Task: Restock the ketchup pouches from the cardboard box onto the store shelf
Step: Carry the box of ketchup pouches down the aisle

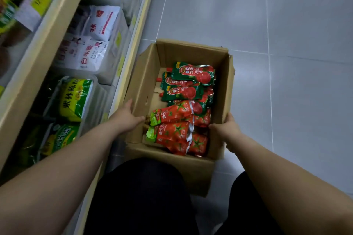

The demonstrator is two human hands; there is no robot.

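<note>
The cardboard box (145, 82) is set on the tiled floor (286, 25), just right of the store shelf (38, 59). Its left wall is grasped by the left hand (125, 115) and its right wall by the right hand (228, 129), with the fingers (213, 126) hooked inside. The ketchup pouches (183, 112) are piled in the box, green ones far and red ones near. White bags (91, 53) are stocked on the shelf.

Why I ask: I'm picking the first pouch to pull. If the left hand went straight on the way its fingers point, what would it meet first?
Probably the green end of the upper red ketchup pouch, just past the left hand on the cardboard box wall, though the pouch may lie lower.
</note>
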